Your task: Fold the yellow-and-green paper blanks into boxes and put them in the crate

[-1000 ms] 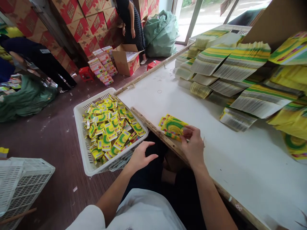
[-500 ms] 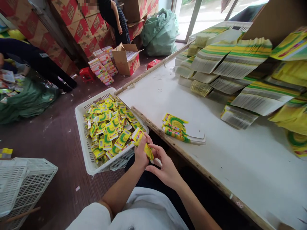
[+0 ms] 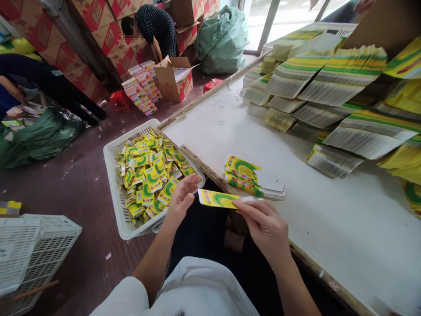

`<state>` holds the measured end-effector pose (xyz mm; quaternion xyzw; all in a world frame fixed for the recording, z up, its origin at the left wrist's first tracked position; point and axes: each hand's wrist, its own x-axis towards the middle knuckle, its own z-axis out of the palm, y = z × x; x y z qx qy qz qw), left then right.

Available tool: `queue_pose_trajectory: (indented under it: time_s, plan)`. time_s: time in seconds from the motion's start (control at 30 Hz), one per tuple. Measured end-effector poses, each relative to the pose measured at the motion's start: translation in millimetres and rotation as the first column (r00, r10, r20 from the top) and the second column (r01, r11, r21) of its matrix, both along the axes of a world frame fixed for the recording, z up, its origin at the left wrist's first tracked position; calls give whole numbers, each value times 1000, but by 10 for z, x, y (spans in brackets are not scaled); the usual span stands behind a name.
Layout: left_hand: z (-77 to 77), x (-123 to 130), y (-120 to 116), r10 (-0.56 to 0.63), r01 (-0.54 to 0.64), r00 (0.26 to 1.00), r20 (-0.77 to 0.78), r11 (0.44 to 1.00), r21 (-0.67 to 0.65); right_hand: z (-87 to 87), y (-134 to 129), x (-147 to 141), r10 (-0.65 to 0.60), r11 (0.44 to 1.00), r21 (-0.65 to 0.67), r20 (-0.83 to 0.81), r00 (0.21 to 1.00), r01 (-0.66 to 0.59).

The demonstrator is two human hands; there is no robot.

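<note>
Between my hands, above my lap, is a flat yellow-and-green carton (image 3: pixel 219 199). Its right end is pinched by my right hand (image 3: pixel 263 219). My left hand (image 3: pixel 180 199) is empty with its fingers apart, just left of the carton and over the near right rim of a white basket (image 3: pixel 123 230). Many small yellow-and-green packets (image 3: pixel 153 179) fill that basket. A small pile of flat cartons (image 3: pixel 243 173) lies on the white table (image 3: pixel 204 136), beyond my right hand.
Stacks of flat cartons (image 3: pixel 351 74) cover the table's far right. White crates (image 3: pixel 39 250) stand at lower left. Two people (image 3: pixel 158 28) bend over behind, near an open box (image 3: pixel 176 81), a red stool (image 3: pixel 120 101) and green sacks (image 3: pixel 223 39).
The yellow packet that was in my left hand is gone from it. My hands have moved apart, and my right hand now holds a flat carton. The person at the back has bent down.
</note>
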<state>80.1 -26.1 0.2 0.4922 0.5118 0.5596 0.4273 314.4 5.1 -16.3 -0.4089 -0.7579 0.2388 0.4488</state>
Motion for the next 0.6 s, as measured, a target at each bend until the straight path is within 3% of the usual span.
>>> queue_pose_trajectory:
  time_s: [0.07, 0.13, 0.2, 0.23, 0.3, 0.37, 0.43, 0.5, 0.53, 0.6]
  plan:
    - [171, -40, -40, -59, 69, 978, -199, 997, 44, 17, -19, -7, 0, 990, 137, 127, 992, -17]
    - [265, 9, -64, -189, 194, 889, -417, 981, -31, 26, -59, -65, 78, 969, 218, 190, 979, -119]
    - [254, 116, -67, -320, 284, 790, -523, 947, -150, 25, -102, -140, 107, 960, 238, 171, 979, -146]
    - [217, 175, -66, -350, 294, 767, -538, 937, -189, 16, -118, -171, 69, 969, 226, 124, 990, -96]
    - [110, 279, -70, -330, 252, 768, -549, 943, -216, -23, -137, -213, -61, 992, 109, -25, 998, 63]
    - [5, 351, -89, -267, 187, 776, -571, 962, -197, -92, -142, -230, -113, 989, -112, -207, 972, 92]
    - [-72, 396, -115, -238, 166, 766, -597, 971, -174, -169, -145, -241, -19, 933, -341, -356, 934, -111]
    - [-124, 424, -137, -213, 160, 759, -615, 977, -142, -216, -148, -253, 91, 818, -471, -459, 884, -328]
    - [-145, 436, -144, -198, 156, 759, -620, 980, -123, -222, -146, -261, 119, 774, -503, -481, 869, -385]
    - [-182, 456, -151, -171, 160, 764, -622, 984, -74, -203, -133, -275, 129, 743, -528, -491, 862, -412]
